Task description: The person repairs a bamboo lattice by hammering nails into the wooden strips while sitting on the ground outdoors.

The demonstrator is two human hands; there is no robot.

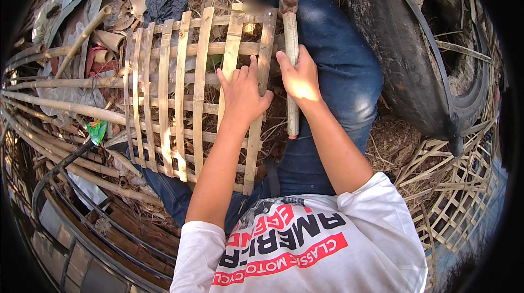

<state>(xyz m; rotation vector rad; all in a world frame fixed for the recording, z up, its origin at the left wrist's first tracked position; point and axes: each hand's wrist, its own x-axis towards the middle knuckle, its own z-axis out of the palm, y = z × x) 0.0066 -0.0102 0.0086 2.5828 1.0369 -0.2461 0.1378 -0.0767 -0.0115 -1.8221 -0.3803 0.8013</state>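
Observation:
A lattice of split-bamboo slats (164, 96) lies across my lap and left leg, long strips crossing over cross strips. My left hand (240, 93) rests on its right part, index and little fingers stretched out and thumb spread against the rightmost slat (252, 154). What its middle fingers touch is partly hidden. My right hand (301, 77) is wrapped round the pale handle of a hammer (291, 31), just right of the lattice. The hammer's rusty head points away from me. A small nail head (270, 13) shows at the far end of the rightmost slat.
An old black tire (398, 47) lies at the right. Bamboo poles (82, 104) and a dark metal frame (65, 162) are at the left. A black plastic bag (166, 1) and scraps lie beyond the lattice; a woven bamboo piece (453, 205) is at the lower right.

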